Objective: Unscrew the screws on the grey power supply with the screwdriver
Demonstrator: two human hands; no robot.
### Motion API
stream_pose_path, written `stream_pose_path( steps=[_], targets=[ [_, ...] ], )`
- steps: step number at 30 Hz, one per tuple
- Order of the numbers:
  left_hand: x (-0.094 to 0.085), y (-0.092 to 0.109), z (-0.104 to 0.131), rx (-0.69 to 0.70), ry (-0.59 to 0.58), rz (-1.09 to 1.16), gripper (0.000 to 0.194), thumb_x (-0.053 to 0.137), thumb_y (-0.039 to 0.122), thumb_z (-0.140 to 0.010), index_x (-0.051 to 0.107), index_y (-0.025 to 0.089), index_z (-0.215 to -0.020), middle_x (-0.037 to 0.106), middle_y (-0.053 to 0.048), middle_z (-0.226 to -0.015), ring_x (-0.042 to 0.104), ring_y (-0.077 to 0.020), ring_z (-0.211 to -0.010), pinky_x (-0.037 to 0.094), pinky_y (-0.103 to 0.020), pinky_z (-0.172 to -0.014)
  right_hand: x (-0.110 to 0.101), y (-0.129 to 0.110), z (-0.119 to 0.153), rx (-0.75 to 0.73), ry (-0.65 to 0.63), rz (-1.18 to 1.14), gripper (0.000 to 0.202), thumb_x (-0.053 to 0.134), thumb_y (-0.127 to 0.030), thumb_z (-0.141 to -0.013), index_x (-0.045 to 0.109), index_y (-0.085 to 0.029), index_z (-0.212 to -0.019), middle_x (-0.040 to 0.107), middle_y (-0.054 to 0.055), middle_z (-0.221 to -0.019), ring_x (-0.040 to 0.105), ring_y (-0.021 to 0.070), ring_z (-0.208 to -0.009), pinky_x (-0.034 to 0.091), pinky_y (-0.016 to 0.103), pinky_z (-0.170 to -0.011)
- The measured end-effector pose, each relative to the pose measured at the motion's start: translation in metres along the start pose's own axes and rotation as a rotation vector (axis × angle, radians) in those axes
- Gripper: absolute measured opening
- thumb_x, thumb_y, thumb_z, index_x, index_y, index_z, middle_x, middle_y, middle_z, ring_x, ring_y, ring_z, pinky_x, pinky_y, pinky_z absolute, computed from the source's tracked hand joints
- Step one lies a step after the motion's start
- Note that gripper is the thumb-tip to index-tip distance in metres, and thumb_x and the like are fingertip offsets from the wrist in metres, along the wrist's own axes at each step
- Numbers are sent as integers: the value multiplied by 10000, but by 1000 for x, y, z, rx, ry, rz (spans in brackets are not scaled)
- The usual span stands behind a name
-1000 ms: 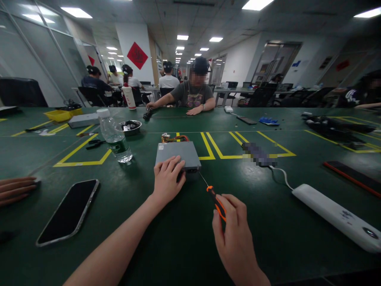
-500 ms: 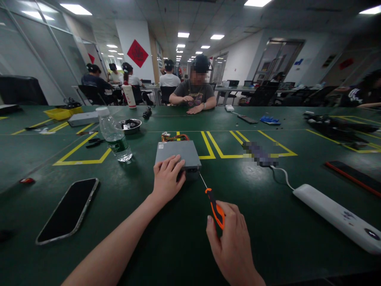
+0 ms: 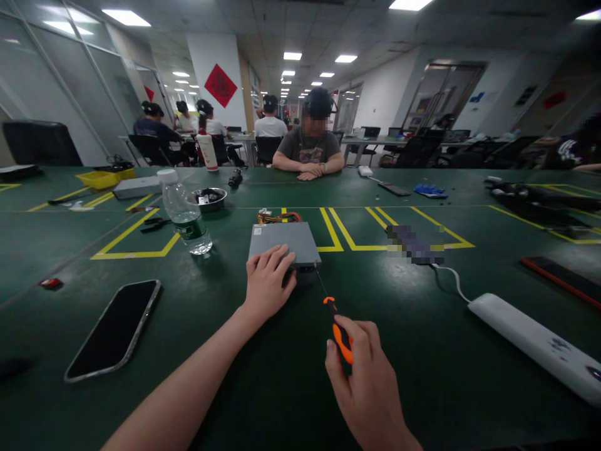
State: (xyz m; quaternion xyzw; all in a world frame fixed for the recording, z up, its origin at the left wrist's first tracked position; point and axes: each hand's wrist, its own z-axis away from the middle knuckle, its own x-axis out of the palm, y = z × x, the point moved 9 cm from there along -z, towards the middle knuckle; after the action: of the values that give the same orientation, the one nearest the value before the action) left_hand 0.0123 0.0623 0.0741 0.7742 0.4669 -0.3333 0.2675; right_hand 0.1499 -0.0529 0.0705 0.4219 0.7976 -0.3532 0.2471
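Note:
A grey metal computer power supply (image 3: 284, 240) lies on the green table, its coloured cables (image 3: 280, 217) bunched behind it. My left hand (image 3: 267, 279) holds it at the near left, fingers across the top and thumb down by the front face. In my right hand (image 3: 369, 369) is a screwdriver (image 3: 342, 338) with an orange and black handle, gripped between thumb and fingers. Its thin shaft points up and left, the tip at the front right corner of the power supply. Whether the tip sits in a screw is too small to tell.
Left of the power supply stands a water bottle (image 3: 190, 225), with a metal bowl (image 3: 211, 199) behind. A phone (image 3: 115, 332) lies near left. To the right are a white power strip (image 3: 530, 341) and its cord. Across the table sits a person (image 3: 307, 141).
My right hand and the screwdriver handle have shifted slightly; the tip stays at the same corner. My left hand keeps its hold. The person opposite has lowered one hand onto the other.

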Motion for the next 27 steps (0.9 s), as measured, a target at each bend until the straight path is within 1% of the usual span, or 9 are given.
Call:
stream_pose_path(
  steps=[1,3,6,8,13,16,20,22,27],
  targets=[
    [0,0,0,1,0,-1,280,466,298,-855,535,252,-1122,544,-43,-1276,452,-231,-1182,276,-424,-923,-1,-2,-2,-7,-2,-2,286,333,-305,-946,442,-139,-1152,535,92,-904,576,176,-711,484,279,-570],
    [0,0,0,-2,3,-2,281,470,304,-852,535,251,-1121,551,-44,-1266,454,-232,-1179,277,-424,-921,-7,-3,-7,-23,38,10,268,328,-295,-949,447,-135,-1128,554,80,-867,582,175,-692,483,280,-578],
    [0,0,0,-2,2,-2,288,478,308,-848,536,247,-1123,549,-44,-1269,451,-233,-1181,278,-425,-922,-19,0,-16,-36,135,43,229,346,-309,-954,463,-144,-1063,576,46,-776,565,157,-585,456,265,-531],
    [-1,0,0,0,3,-1,289,478,304,-847,538,247,-1124,551,-43,-1266,454,-232,-1180,281,-423,-921,-22,1,-18,-59,165,52,206,355,-311,-956,472,-156,-1024,573,30,-743,548,148,-546,438,260,-515],
    [0,-1,0,-3,8,2,289,478,298,-847,544,252,-1124,556,-40,-1260,457,-235,-1178,287,-421,-916,-13,1,-10,-89,160,-10,196,419,-277,-919,455,-139,-1053,556,62,-821,565,169,-653,461,287,-573],
    [0,-1,0,-1,9,0,294,476,306,-851,541,252,-1132,552,-44,-1266,452,-239,-1185,286,-422,-919,-11,1,-5,-98,199,-17,184,413,-247,-919,453,-139,-1063,567,69,-831,572,167,-667,470,282,-573],
    [1,-1,0,1,3,-6,295,469,298,-854,538,252,-1137,547,-44,-1272,452,-236,-1189,287,-423,-918,-16,4,-6,-81,243,9,189,423,-318,-934,478,-162,-1026,593,44,-757,580,163,-613,472,276,-552],
    [1,-1,0,2,-2,-9,299,467,301,-856,533,252,-1143,545,-42,-1275,453,-236,-1190,287,-424,-916,-17,7,-7,-59,235,1,212,422,-352,-935,484,-168,-1021,598,40,-745,582,163,-598,476,275,-539],
    [0,0,0,10,13,-4,298,485,304,-846,539,256,-1136,553,-39,-1266,467,-236,-1177,287,-424,-917,-10,3,-6,-103,198,-33,292,450,-323,-900,441,-127,-1116,608,86,-850,610,197,-721,507,332,-623]
  ],
)
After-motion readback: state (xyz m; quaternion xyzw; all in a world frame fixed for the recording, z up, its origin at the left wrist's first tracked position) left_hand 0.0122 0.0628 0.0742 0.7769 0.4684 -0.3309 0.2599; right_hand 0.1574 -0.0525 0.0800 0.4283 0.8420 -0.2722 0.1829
